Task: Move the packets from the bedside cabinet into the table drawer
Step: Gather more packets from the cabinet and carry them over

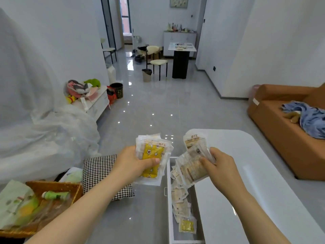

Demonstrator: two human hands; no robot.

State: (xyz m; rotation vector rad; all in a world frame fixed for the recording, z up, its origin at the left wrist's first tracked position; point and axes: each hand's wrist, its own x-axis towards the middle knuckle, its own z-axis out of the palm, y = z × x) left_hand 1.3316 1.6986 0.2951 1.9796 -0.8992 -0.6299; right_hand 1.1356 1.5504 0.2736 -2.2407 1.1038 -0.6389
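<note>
Packets line drawer; both hands grip more.

A home living room: sofa, dining chairs, tiled floor.

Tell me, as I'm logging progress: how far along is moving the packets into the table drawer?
Done: several packets lie in the open drawer. In hand: the left hand grips a stack topped by a yellow star-print packet beside the drawer; the right hand grips a bundle of packets over it. Left: both handfuls to go in. Whether the bedside cabinet holds more cannot be told.
</note>
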